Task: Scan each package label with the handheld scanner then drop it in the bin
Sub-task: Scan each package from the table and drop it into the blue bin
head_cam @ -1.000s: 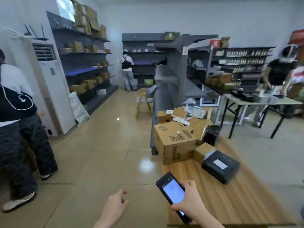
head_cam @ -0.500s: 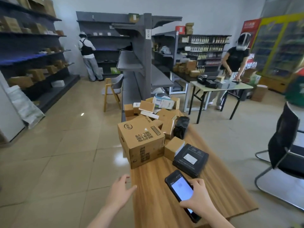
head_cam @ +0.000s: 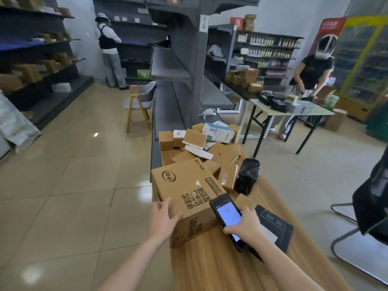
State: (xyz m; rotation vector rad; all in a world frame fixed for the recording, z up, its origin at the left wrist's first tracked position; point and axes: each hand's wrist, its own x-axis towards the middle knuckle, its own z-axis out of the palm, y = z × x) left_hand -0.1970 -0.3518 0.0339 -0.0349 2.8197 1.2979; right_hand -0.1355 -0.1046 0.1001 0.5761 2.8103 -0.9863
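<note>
A big brown carton with black print stands on the wooden table. My left hand rests with spread fingers on its near left corner. My right hand grips a black handheld scanner with a lit screen, just right of the carton. Under that hand lies a flat black package with a white label. Behind the carton is a heap of small brown and white parcels and a black wrapped bag. No bin is in view.
Grey shelving rises behind the table. A wooden chair stands on the tiled floor at left. One person stands at the far shelves, another at a folding table to the right. A black office chair is at the right edge.
The view has swung right and closer to the table. My left hand rose from the table edge onto the big carton. My right hand moved the scanner forward beside the carton.
</note>
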